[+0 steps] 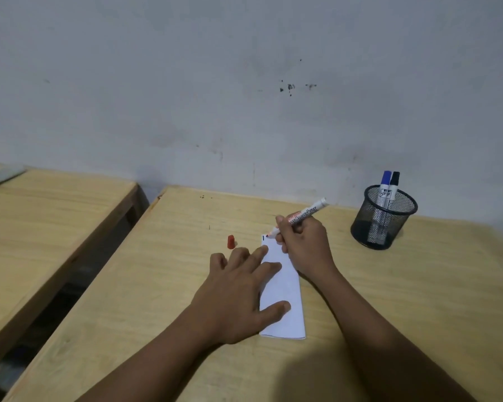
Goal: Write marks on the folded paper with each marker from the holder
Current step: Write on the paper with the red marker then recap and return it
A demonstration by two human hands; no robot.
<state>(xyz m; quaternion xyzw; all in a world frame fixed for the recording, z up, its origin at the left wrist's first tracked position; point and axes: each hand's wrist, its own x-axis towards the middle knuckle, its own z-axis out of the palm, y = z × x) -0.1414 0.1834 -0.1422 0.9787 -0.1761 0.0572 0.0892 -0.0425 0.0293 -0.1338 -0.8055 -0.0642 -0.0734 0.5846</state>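
Note:
A folded white paper (pixel 285 303) lies on the wooden table (pixel 389 300). My left hand (pixel 238 288) presses flat on its left side, fingers spread. My right hand (pixel 305 242) grips an uncapped red marker (pixel 305 212), whose tip touches the paper's top left corner beside a short dark mark (pixel 263 237). The marker's red cap (pixel 231 241) stands on the table left of the paper. A black mesh holder (pixel 382 217) at the back right holds a blue-capped marker (pixel 385 187) and a black-capped marker (pixel 394 181).
A second wooden table (pixel 41 227) stands to the left across a dark gap. A grey wall (pixel 244 82) runs right behind both tables. The holder sits close to the table's far edge.

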